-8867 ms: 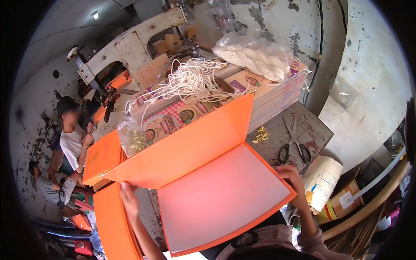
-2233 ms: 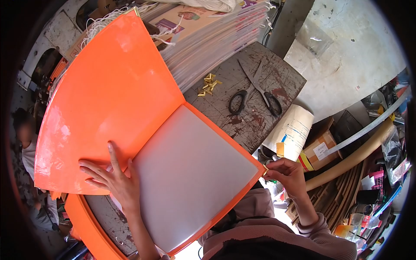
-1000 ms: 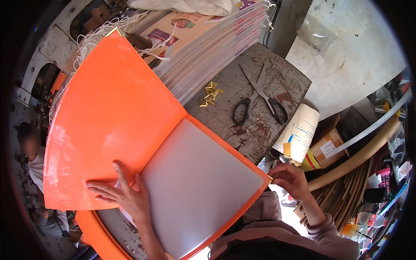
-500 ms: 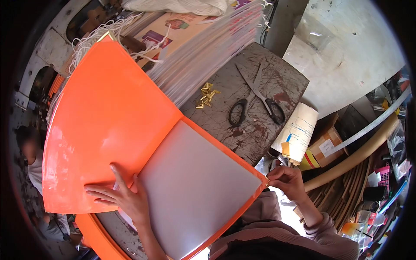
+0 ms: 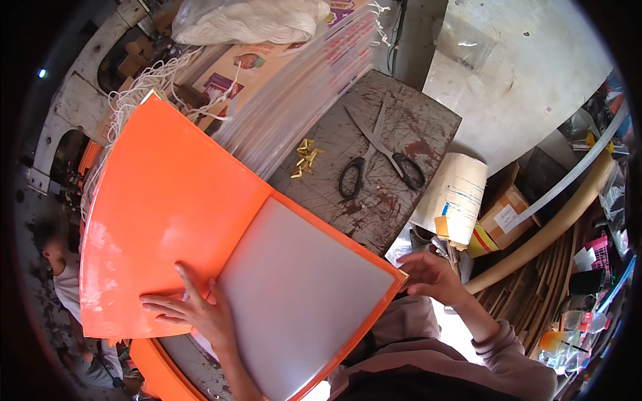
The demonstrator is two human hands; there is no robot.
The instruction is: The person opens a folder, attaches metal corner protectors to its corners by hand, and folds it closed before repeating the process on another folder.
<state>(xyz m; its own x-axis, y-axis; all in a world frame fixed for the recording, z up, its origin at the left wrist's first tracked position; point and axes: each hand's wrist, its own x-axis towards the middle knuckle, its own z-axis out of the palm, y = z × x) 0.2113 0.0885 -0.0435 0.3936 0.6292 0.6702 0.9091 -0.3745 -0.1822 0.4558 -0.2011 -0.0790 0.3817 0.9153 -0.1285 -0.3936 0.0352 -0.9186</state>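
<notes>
An orange folder (image 5: 174, 220) lies opened out, its grey-white inner panel (image 5: 307, 287) on the right. My left hand (image 5: 197, 311) rests with spread fingers on the orange cover near the fold. My right hand (image 5: 431, 277) is beside the panel's right corner, its fingers apart and nothing seen between them. A small gold corner piece (image 5: 402, 274) sits on that corner, and another (image 5: 151, 95) caps the cover's top corner. Several loose gold pieces (image 5: 305, 159) lie on the scratched table (image 5: 374, 220), left of black-handled scissors (image 5: 381, 150).
Behind the folder stands a stack of plastic-wrapped printed sheets (image 5: 301, 87) with white cords (image 5: 147, 87) and a bag of white yarn (image 5: 254, 20). A paper roll (image 5: 458, 194) and cardboard box (image 5: 511, 214) are at the right. More orange folders (image 5: 157, 367) lie lower left; a person (image 5: 65, 277) is beyond.
My right hand has let go of the gold piece at the panel's corner, its fingers now parted. My left hand stays on the cover. The view has shifted slightly.
</notes>
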